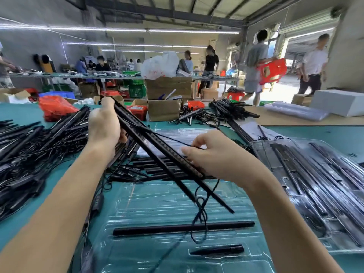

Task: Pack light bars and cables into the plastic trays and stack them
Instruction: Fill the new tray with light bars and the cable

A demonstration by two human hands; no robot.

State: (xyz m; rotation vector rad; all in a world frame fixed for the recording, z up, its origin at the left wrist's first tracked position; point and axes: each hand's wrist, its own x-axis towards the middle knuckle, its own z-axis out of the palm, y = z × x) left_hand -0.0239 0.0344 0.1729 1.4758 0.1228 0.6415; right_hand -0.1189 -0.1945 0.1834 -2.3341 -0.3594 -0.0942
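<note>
My left hand (104, 127) grips the upper ends of several black light bars (157, 152), which slant down to the right over the table. My right hand (214, 156) pinches a thin black cable (171, 137) that runs from the bars, and its lower fingers curl round the bars. A loop of the cable (201, 211) dangles below them. Under my hands lies a clear plastic tray (149, 200) with one long black bar (183, 227) and a short black piece (218, 250) in its slots. A stack of filled clear trays (319, 174) lies at the right.
A large heap of loose black bars and cables (37, 152) covers the left of the green table (334, 134). More bars (232, 110) lie at the back, beside cardboard boxes (164, 112) and a red bag (56, 109). Persons work and walk in the background.
</note>
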